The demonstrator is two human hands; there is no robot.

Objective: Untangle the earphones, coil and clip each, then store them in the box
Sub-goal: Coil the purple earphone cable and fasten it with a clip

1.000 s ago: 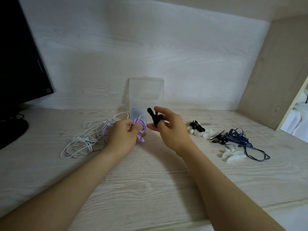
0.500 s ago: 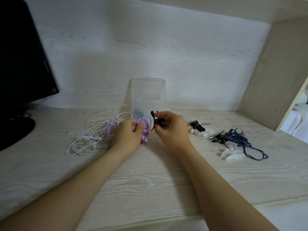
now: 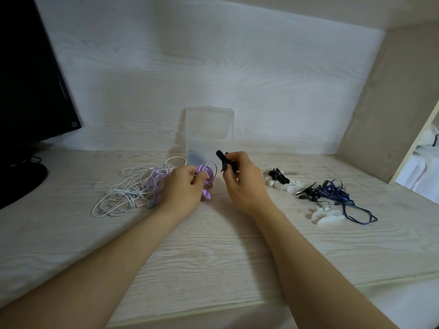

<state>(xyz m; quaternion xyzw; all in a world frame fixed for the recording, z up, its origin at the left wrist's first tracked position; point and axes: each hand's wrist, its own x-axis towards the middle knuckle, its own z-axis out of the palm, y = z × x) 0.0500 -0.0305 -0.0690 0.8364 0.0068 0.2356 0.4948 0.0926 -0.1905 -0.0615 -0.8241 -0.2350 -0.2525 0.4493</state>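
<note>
— Starting big: what sits on the table [image 3: 213, 257]?
— A black monitor [image 3: 28, 79] at far left, a clear box [image 3: 209, 129] upright at the back wall, tangled white earphones [image 3: 123, 193] left of centre (dark blue earphones [image 3: 337, 193] lie well right).
— And the hands?
— The left hand [image 3: 183, 188] has its grip clamped on the coiled purple earphones [image 3: 209, 174], just in front of the box; the right hand [image 3: 242, 181] has its grip pinching a black clip [image 3: 223, 160] just beside that coil.

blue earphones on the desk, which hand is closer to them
Right. The right hand, pinching a black clip, sits left of the blue earphones; the left hand, holding the purple coil, is farther left again.
</note>
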